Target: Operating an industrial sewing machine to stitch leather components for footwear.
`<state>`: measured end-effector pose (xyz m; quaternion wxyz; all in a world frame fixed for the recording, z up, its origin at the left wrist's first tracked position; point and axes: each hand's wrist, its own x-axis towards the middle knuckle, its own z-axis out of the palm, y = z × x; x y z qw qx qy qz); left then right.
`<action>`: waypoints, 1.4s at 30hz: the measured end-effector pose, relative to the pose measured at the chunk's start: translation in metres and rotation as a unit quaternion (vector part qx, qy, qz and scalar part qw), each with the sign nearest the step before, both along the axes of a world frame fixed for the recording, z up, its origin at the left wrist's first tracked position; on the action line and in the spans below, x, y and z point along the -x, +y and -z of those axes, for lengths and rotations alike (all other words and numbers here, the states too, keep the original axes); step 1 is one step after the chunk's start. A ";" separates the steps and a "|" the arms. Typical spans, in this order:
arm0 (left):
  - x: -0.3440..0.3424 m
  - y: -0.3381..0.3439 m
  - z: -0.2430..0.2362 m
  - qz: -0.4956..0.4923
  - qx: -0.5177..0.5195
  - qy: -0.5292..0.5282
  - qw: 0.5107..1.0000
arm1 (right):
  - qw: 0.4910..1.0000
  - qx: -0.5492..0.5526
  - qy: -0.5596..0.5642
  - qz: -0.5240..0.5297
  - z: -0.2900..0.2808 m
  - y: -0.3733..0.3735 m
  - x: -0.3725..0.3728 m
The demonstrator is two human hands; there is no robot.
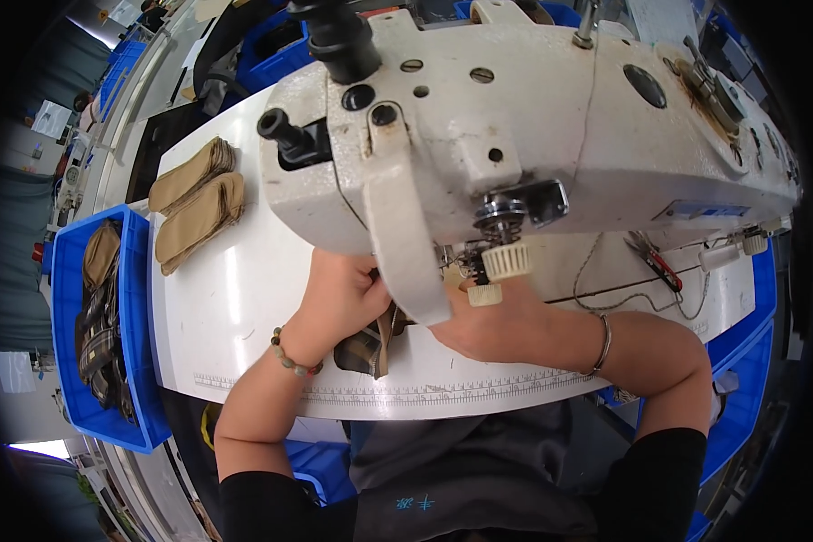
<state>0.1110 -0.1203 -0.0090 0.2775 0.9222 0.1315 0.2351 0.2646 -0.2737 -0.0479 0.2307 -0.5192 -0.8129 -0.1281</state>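
A white sewing machine (515,135) spans the view above both hands, and its head hides the needle area. My left hand (339,294) is left of the lever hanging from it, fingers closed in a pinch on a plaid fabric piece (359,352) with a tan layer. The piece's lower end hangs toward the table's front edge. My right hand (492,323) rests on the table right of that lever, below the cream tension knobs (506,262). Its fingertips are hidden by the lever and knobs, with a bit of tan cloth showing beside them.
Two stacks of tan fabric pieces (199,221) lie at the table's left. Beyond the edge stands a blue bin (140,334) of plaid and tan pieces. Red-handled snips (657,264) and a looped grey cord (596,307) lie right. A printed ruler (425,395) follows the front edge.
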 end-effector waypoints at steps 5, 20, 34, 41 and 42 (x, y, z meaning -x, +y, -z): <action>0.001 -0.017 -0.010 0.002 -0.074 0.055 0.996 | 0.998 0.024 0.064 -0.006 0.004 0.000 0.007; -0.001 -0.019 -0.005 -0.001 -0.117 0.087 0.989 | 0.998 0.031 0.056 -0.001 -0.012 -0.004 0.006; 0.009 -0.007 -0.005 0.170 -0.190 -0.047 0.966 | 0.998 0.034 0.045 0.013 -0.007 -0.001 0.003; 0.021 0.007 -0.020 -0.011 -0.161 -0.037 0.986 | 0.999 0.031 0.040 0.001 -0.015 -0.006 0.004; 0.020 0.001 -0.025 -0.023 -0.185 0.012 0.982 | 0.998 0.048 0.019 -0.026 -0.020 -0.008 0.002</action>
